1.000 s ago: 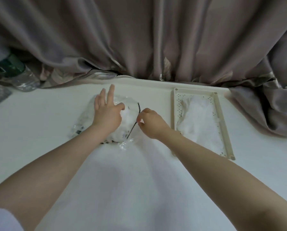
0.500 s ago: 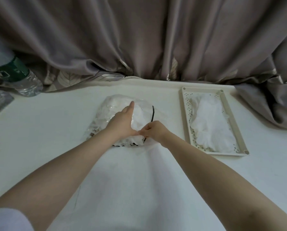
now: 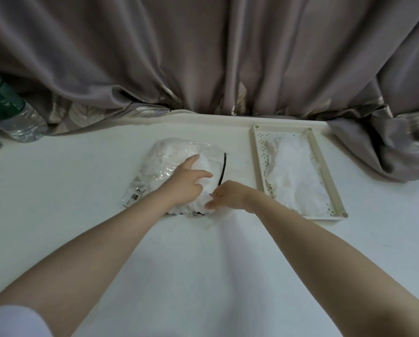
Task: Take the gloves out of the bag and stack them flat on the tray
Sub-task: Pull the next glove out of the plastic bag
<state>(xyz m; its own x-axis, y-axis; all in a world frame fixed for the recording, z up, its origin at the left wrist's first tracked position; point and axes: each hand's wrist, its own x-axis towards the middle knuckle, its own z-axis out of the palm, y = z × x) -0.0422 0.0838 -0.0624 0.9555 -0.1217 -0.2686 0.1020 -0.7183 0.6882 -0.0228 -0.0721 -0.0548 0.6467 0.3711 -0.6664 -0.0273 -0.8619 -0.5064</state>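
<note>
A white surface [image 3: 58,190] spreads under both your bare forearms. Right of your right hand [image 3: 230,195] sits the cream tray [image 3: 334,181], white gloves [image 3: 298,176] already piled in it. Under your left hand [image 3: 186,183] lies the clear bag [image 3: 164,156], more gloves inside. Hold the bag flat there, fingers extended and pressing, grip not closed. Your right grip looks pinched at the bag's near opening; draw one glove out slowly, I'd judge.
</note>
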